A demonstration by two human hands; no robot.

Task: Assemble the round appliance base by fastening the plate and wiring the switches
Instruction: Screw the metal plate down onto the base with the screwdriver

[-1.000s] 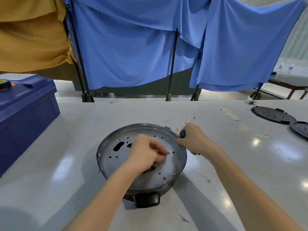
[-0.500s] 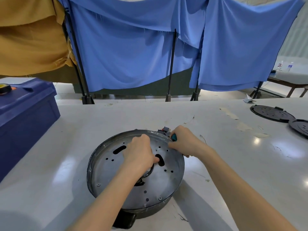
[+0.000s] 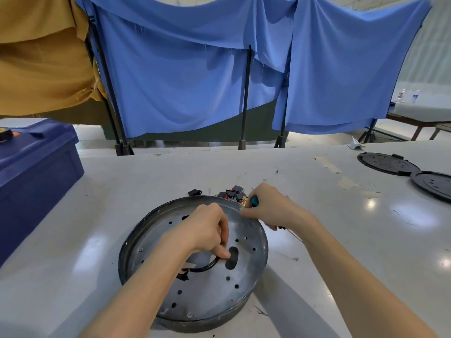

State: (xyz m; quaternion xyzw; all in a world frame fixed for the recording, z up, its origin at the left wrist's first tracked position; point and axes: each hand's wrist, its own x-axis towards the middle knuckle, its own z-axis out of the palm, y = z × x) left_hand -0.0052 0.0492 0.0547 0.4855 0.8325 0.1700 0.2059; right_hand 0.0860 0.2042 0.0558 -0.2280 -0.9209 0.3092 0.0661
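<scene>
The round appliance base lies upside down on the white table, its perforated metal plate facing up. My left hand rests on the plate's middle with fingers curled, the thumb pressing a black cable beside an oval slot. My right hand grips a teal-handled screwdriver at the base's far right rim. A cluster of black and red switches with wires lies just behind the rim.
A dark blue bin stands at the left edge of the table. Two black round plastic covers lie at the far right. Blue and mustard cloths hang on black stands behind the table.
The base has been turned and pulled closer, so its black handle is out of sight and the switches show behind the rim. My left hand moved to the cable at the slot.
</scene>
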